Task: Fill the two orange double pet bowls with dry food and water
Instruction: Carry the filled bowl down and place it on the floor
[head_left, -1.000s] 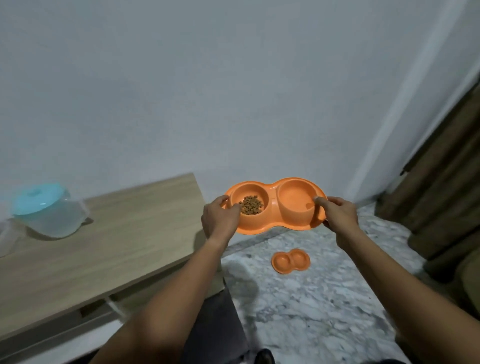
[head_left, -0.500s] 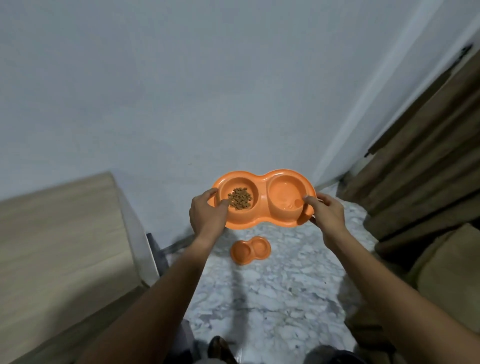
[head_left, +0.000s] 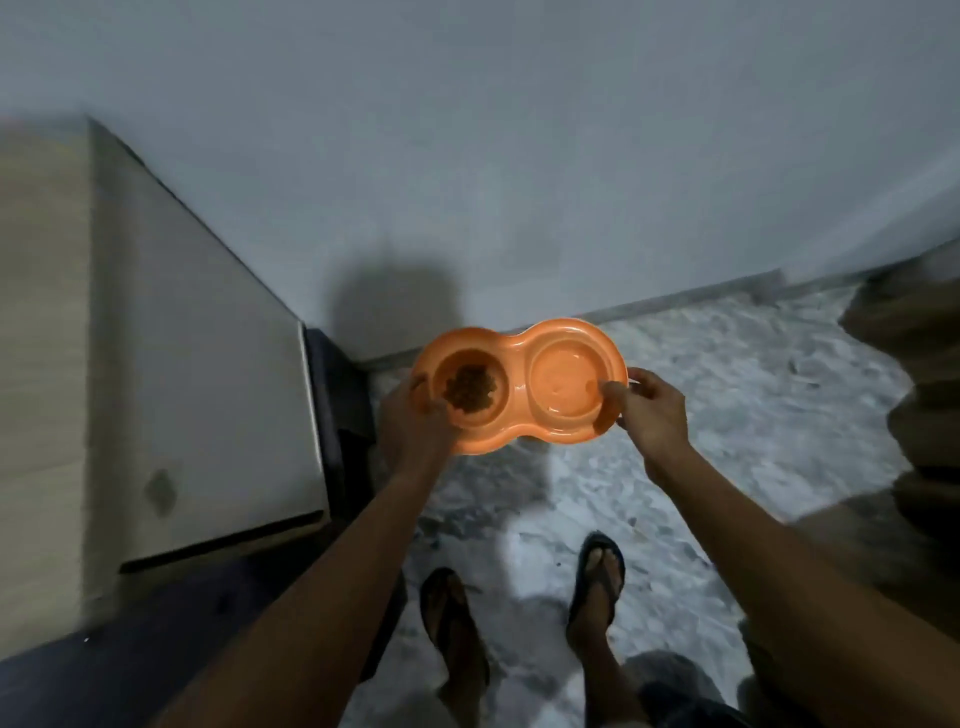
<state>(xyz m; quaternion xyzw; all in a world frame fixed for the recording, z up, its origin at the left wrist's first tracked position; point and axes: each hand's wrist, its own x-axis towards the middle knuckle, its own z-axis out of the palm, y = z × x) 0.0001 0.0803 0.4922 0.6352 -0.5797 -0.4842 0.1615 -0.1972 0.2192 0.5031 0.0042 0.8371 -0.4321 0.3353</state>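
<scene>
An orange double pet bowl (head_left: 519, 387) is held in the air above a marble-patterned floor (head_left: 727, 415), in front of the person and just short of a pale wall (head_left: 519, 156). Its long axis runs left to right across the view, roughly parallel to the wall, with both cups opening upward and the far right end tipped slightly higher. The left cup holds a small heap of brown dry food (head_left: 469, 387). The right cup (head_left: 566, 379) looks glossy, but blur makes it impossible to say whether it holds water.

The left hand (head_left: 410, 421) is closed around the left end of the rim, thumb over the top edge. The right hand (head_left: 649, 410) pinches the right end, thumb inside the rim and fingers curled beneath.

The second bowl is not visible here. A light wooden desk (head_left: 47, 364) stands to the left, well apart from the bowl. Two feet in dark sandals (head_left: 597, 571) stand on the floor below.

Judging the risks: any further tilt along the long axis could send kibble sliding out of the shallow cup, or spill liquid from the right cup. The right hand's light pinch could also slip while lowering.
</scene>
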